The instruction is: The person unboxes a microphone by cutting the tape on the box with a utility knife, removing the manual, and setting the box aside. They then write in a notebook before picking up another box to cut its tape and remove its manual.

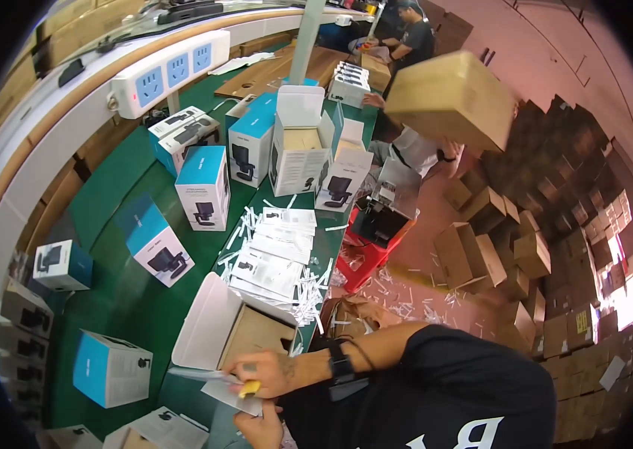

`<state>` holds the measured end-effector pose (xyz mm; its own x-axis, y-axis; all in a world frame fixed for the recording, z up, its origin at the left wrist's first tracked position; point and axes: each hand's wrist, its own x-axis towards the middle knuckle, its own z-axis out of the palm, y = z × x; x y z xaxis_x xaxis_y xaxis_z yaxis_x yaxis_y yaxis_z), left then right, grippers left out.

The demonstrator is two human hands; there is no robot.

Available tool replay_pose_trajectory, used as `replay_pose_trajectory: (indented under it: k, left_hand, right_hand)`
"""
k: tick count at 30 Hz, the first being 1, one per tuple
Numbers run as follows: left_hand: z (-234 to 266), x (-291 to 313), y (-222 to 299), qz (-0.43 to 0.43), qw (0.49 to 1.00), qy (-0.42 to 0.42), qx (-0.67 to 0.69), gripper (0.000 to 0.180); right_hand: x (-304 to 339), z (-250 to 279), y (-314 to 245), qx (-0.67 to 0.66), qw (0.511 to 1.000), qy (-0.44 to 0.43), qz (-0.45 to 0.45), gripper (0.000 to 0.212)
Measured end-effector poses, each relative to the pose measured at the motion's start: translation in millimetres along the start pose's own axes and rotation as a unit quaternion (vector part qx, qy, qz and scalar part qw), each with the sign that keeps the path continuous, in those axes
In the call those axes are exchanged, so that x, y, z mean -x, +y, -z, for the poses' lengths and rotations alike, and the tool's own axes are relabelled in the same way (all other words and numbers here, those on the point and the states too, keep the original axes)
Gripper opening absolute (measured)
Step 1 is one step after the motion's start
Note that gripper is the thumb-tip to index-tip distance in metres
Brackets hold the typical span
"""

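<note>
Card [220, 394], white and flat, lies between your two hands, just by the near edge of an open white box [200, 316] whose interior shows brown cardboard. Your right hand [262, 373] has its fingers curled closely around a small yellow object [249, 389], with the card directly beneath; a black band [341, 362] circles that wrist. Your left hand [260, 429] meets the card's lower corner with its fingertips, though you cannot tell from here whether they pinch it or only rest against it.

Beyond the open box, a pile of white printed leaflets [270, 247] spreads over the green tabletop [107, 307], with narrow paper strips [310, 295] scattered along its right side. Blue-and-white boxes [206, 196] stand farther back and to the left of it. Across the table, at the upper right, a co-worker [415, 150] is partly hidden behind a large brown carton [447, 97].
</note>
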<state>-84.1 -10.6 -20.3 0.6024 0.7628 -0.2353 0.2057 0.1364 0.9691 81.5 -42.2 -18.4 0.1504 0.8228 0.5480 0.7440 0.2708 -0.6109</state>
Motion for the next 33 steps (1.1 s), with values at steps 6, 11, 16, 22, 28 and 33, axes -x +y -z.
replay_pose_trajectory:
  k: [6,11,16,22,28,33]
  left_hand:
    - [14,-5,-8,-0.098,0.984,-0.058,-0.139,0.014]
    - [21,-3,-3,-0.073,0.983,-0.058,-0.157,0.024]
    - [14,0,11,-0.106,0.967,-0.034,-0.228,0.031]
    - [24,-6,18,-0.175,0.943,-0.002,-0.284,0.026]
    - [18,-32,31,-0.375,0.859,0.102,-0.335,0.035]
    - [-10,-55,37,-0.423,0.836,0.001,-0.349,0.051]
  right_hand:
    - [19,45,-8,-0.048,0.980,-0.180,-0.066,0.022]
    - [3,73,-24,-0.041,0.991,-0.126,-0.027,0.020]
    - [-3,78,-22,-0.028,0.986,-0.155,-0.060,0.021]
    - [-16,67,-6,-0.003,0.970,-0.237,0.045,0.028]
    - [-17,146,11,-0.022,0.931,0.132,-0.339,0.023]
    - [7,124,72,-0.296,0.832,0.102,-0.457,0.046]
